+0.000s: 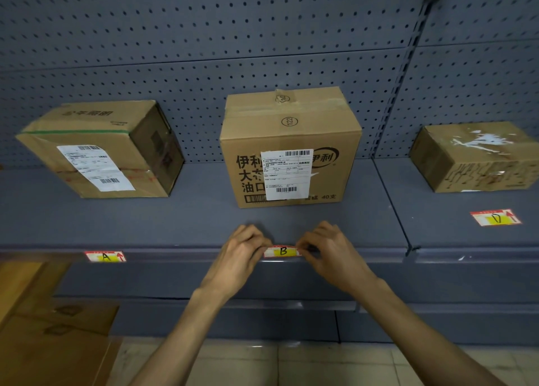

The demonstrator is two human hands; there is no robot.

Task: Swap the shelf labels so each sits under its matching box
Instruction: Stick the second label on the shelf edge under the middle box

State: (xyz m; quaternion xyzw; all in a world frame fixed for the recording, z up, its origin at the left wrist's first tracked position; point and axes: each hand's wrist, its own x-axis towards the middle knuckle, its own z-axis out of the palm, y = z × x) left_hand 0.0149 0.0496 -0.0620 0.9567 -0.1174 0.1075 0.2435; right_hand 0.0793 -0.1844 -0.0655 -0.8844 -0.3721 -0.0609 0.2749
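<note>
Three cardboard boxes stand on a grey shelf (pixel 204 222): a left box (pixel 99 149), a taller middle box (pixel 288 149) with a white shipping sticker, and a right box (pixel 475 158). A red-and-yellow label marked B (pixel 283 251) sits at the shelf's front rail, below the middle box. My left hand (pixel 242 251) pinches its left end and my right hand (pixel 326 248) pinches its right end. A label marked A (pixel 105 256) is in the rail under the left box. A label marked D (pixel 495 217) lies flat on the shelf before the right box.
A perforated grey back panel (pixel 204 50) rises behind the boxes. An upright post (pixel 408 64) divides the shelf bays. Flat cardboard boxes (pixel 49 327) are stacked at the lower left. A lower shelf (pixel 233 283) and a tiled floor (pixel 291 365) lie below.
</note>
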